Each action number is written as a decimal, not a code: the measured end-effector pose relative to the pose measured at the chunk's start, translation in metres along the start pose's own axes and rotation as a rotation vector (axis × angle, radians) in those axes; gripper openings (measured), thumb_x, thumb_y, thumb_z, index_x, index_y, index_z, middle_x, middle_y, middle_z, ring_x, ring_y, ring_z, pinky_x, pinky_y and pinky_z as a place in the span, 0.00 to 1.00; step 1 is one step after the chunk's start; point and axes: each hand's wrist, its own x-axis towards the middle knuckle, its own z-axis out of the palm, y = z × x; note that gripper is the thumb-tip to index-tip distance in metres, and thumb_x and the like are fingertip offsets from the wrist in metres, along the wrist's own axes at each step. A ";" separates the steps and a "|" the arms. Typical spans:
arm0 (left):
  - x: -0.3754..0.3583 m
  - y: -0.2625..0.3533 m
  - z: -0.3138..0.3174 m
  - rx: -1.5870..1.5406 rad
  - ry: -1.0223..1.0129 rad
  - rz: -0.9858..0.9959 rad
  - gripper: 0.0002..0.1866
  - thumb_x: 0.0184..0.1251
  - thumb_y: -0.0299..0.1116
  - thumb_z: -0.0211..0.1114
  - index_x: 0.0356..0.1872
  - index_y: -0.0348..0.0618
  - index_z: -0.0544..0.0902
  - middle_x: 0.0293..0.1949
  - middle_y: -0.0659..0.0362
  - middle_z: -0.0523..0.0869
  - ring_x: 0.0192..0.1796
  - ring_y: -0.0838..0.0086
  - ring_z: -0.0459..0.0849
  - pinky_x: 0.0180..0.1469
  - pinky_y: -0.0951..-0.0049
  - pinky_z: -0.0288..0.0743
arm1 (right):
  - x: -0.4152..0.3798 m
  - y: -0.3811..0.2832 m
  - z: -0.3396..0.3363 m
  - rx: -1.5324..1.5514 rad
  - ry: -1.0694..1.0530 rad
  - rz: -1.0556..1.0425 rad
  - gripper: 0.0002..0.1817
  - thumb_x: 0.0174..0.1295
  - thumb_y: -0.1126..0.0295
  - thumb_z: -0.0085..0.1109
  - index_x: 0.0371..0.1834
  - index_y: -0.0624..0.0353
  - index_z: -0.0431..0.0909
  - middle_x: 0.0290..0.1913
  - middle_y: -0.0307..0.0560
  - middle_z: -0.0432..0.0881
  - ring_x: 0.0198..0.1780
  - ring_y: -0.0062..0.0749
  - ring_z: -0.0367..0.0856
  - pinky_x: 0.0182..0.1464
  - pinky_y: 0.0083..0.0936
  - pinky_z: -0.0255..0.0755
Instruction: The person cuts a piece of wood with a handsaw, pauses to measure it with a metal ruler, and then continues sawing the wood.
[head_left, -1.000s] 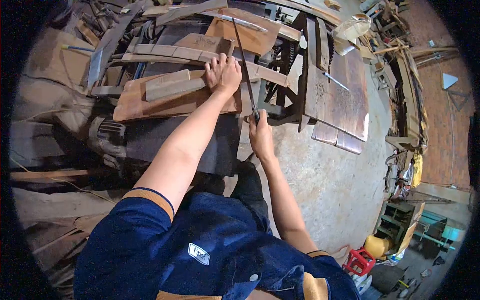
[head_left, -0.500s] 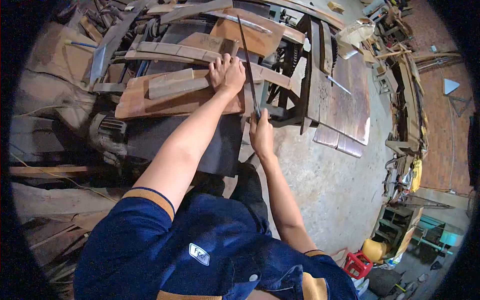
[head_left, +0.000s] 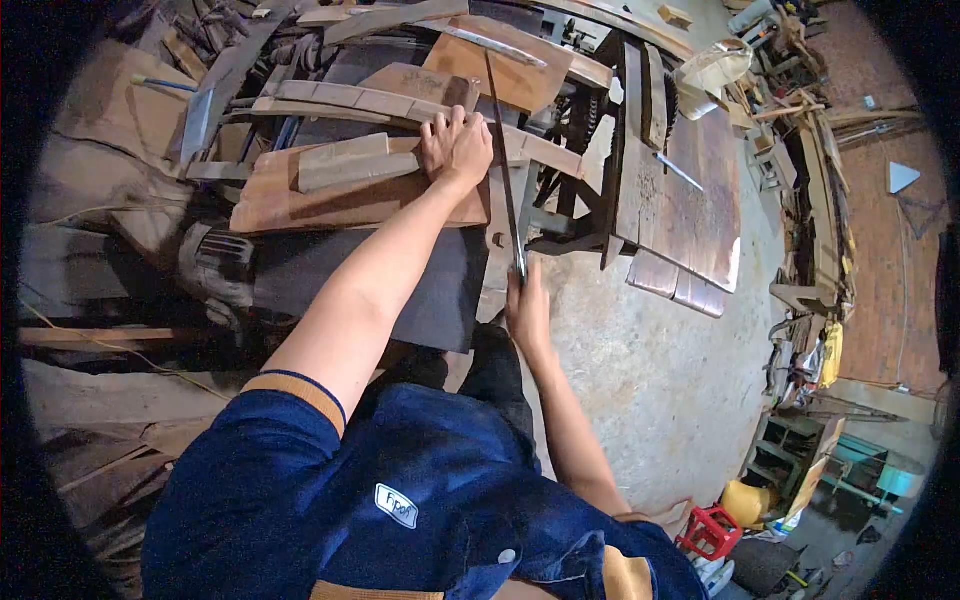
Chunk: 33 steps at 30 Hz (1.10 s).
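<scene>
My right hand [head_left: 529, 312] is wrapped around the handle of a handsaw [head_left: 505, 165]. Its long, thin blade is seen nearly edge-on, pointing away from me just right of my left hand. My left hand [head_left: 458, 150] presses down with bent fingers on a long curved wooden slat [head_left: 345, 97], which continues to the right beyond the blade. Beside that hand, a shorter wooden block [head_left: 345, 165] lies on a reddish-brown board [head_left: 300, 212]. Whether the teeth touch the slat is hard to see.
A dark bench top [head_left: 380, 285] supports the boards. Right of it stands a wood-topped machine table [head_left: 690, 215] with a pencil-like stick on it. Concrete floor [head_left: 640, 370] lies between me and the timber along the right wall. A red crate [head_left: 710, 530] is at lower right.
My right hand has drawn the handsaw back toward me, so the blade tip sits lower and nearer. My left hand stays in place on the slat.
</scene>
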 end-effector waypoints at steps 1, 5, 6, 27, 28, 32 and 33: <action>0.001 0.000 -0.002 -0.005 -0.027 -0.015 0.13 0.72 0.43 0.55 0.42 0.49 0.84 0.45 0.55 0.81 0.51 0.57 0.78 0.54 0.53 0.65 | 0.033 -0.017 0.006 0.027 0.007 -0.019 0.11 0.72 0.70 0.53 0.51 0.63 0.66 0.31 0.72 0.80 0.36 0.75 0.78 0.33 0.58 0.68; 0.002 0.003 -0.005 0.018 -0.061 -0.038 0.14 0.72 0.44 0.55 0.42 0.49 0.84 0.45 0.54 0.81 0.52 0.57 0.78 0.55 0.52 0.66 | 0.050 -0.021 0.010 0.062 0.010 -0.025 0.12 0.70 0.72 0.54 0.51 0.64 0.66 0.33 0.74 0.80 0.37 0.76 0.78 0.36 0.60 0.69; 0.000 0.002 -0.003 0.016 -0.060 -0.044 0.14 0.72 0.44 0.55 0.42 0.49 0.84 0.45 0.54 0.81 0.52 0.57 0.78 0.55 0.52 0.66 | 0.032 -0.021 0.001 0.049 -0.009 -0.011 0.12 0.70 0.72 0.54 0.51 0.63 0.66 0.34 0.74 0.80 0.37 0.76 0.78 0.36 0.59 0.69; 0.002 0.000 0.004 -0.017 -0.023 -0.031 0.14 0.74 0.45 0.53 0.43 0.49 0.83 0.48 0.55 0.80 0.52 0.57 0.76 0.56 0.52 0.64 | -0.066 0.000 -0.025 -0.006 -0.086 0.144 0.17 0.72 0.71 0.54 0.61 0.61 0.65 0.34 0.70 0.81 0.37 0.73 0.81 0.38 0.52 0.73; 0.003 -0.002 0.007 -0.021 -0.050 -0.036 0.14 0.74 0.45 0.53 0.44 0.49 0.83 0.48 0.55 0.80 0.52 0.58 0.76 0.56 0.52 0.64 | -0.091 0.006 -0.034 -0.030 -0.157 0.243 0.19 0.73 0.72 0.53 0.63 0.60 0.63 0.35 0.71 0.81 0.39 0.74 0.80 0.37 0.51 0.73; 0.003 -0.002 0.002 -0.016 -0.036 -0.037 0.14 0.74 0.44 0.53 0.43 0.49 0.83 0.46 0.55 0.80 0.51 0.57 0.77 0.55 0.51 0.64 | -0.095 0.013 -0.035 -0.019 -0.138 0.149 0.22 0.73 0.72 0.52 0.67 0.58 0.61 0.36 0.74 0.81 0.40 0.76 0.80 0.36 0.54 0.73; 0.002 0.000 0.003 -0.029 -0.014 -0.033 0.14 0.73 0.44 0.54 0.42 0.49 0.83 0.46 0.55 0.80 0.50 0.57 0.77 0.54 0.51 0.64 | -0.070 0.004 -0.029 0.005 -0.116 0.143 0.22 0.72 0.72 0.52 0.66 0.58 0.60 0.35 0.75 0.81 0.41 0.76 0.79 0.35 0.57 0.71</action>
